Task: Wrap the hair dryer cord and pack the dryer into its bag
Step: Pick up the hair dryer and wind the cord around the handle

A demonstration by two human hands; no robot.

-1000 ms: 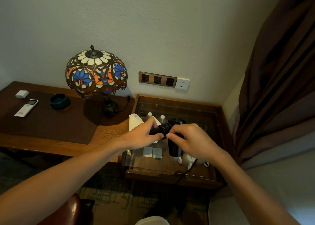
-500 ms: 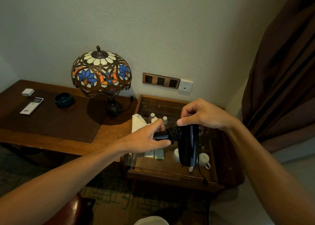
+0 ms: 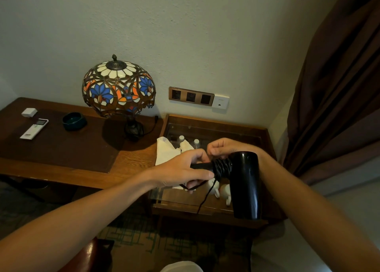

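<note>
Up close, one hair dryer, handle in left hand grip, right hand pinching its one cord.

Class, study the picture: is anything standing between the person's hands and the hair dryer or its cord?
Nothing visible does. The left hand already grips the hair dryer by its handle, and the right hand is at the cord coiled around that handle. The bag is not clearly in view.
</note>
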